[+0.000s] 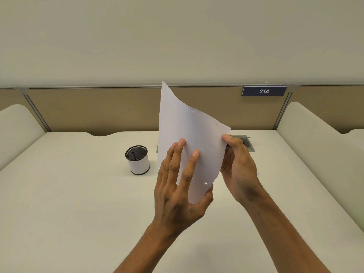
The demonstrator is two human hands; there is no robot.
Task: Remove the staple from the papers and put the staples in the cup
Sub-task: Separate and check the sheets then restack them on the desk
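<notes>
White papers stand almost upright above the desk, their back side facing me and a punched hole near the lower edge. My left hand holds them from the near side, fingers spread flat on the sheet and the thumb under the bottom edge. My right hand pinches the papers' right corner, thumb on the near side and fingers behind. The staple itself is too small to make out at that corner. A cup with a white wall and black mesh rim stands on the desk to the left of the papers.
The cream desk is walled by a tan partition at the back bearing a blue sign "214". A grey cable hatch is set into the desk behind my right hand. Padded side dividers rise at both sides.
</notes>
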